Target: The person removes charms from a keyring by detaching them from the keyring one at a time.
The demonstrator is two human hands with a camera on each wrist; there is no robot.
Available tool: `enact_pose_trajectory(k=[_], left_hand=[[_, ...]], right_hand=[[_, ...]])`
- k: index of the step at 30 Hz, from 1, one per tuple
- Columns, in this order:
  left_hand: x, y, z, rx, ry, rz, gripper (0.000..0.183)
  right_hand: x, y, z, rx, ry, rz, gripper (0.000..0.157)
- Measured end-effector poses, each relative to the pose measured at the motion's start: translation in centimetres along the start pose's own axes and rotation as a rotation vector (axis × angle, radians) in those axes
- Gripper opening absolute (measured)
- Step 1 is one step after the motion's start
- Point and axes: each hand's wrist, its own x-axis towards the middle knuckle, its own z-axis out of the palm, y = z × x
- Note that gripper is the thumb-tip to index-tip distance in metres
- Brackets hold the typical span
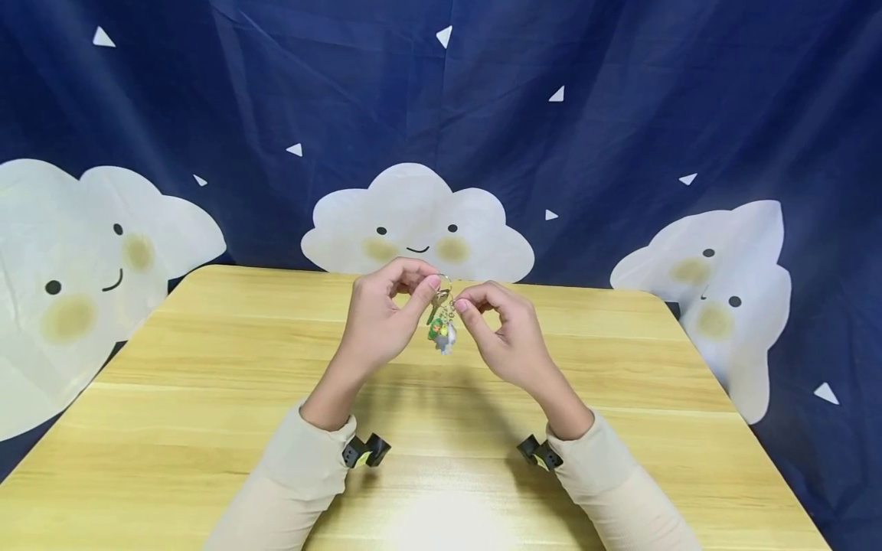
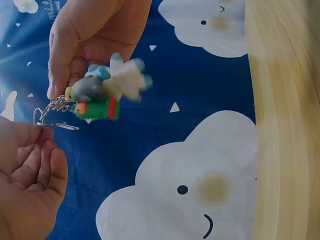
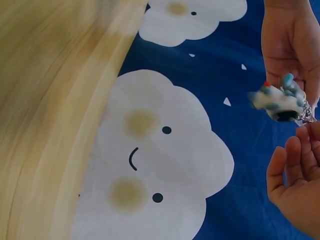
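Keyring charms (image 1: pixel 441 337) dangle between my left hand (image 1: pixel 383 312), pinching the ring (image 1: pixel 450 282), and right hand (image 1: pixel 508 330), pinching chain (image 2: pixel 60 104); I'd go gently.

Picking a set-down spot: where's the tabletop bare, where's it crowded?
Bare tabletop: left, between left sleeve and left edge; right, between right sleeve and right edge; near middle, between the wrist cameras. Crowded: in the air above the far middle, where left hand and right hand flank the figurine keyring and its key.
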Motion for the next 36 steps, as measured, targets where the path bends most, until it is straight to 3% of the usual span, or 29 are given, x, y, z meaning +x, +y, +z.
enact_pose_trajectory(k=[9,16,21,36], left_hand=[[-0.05,0.08,0.14,0.012,-0.021,-0.021,0.008],[-0.05,0.14,0.19,0.015,-0.029,-0.019,0.008],[-0.08,0.15,0.21,0.021,-0.035,-0.023,0.007],[0.01,0.43,0.1,0.019,-0.021,0.018,0.007]], right_hand=[[0.03,0.08,-0.28,0.002,0.028,-0.011,0.008],[0.08,-0.32,-0.44,0.105,0.026,0.052,0.007],[0.12,-0.42,-0.54,0.094,0.026,0.065,0.007],[0.17,-0.4,-0.54,0.119,-0.002,0.079,0.006]])
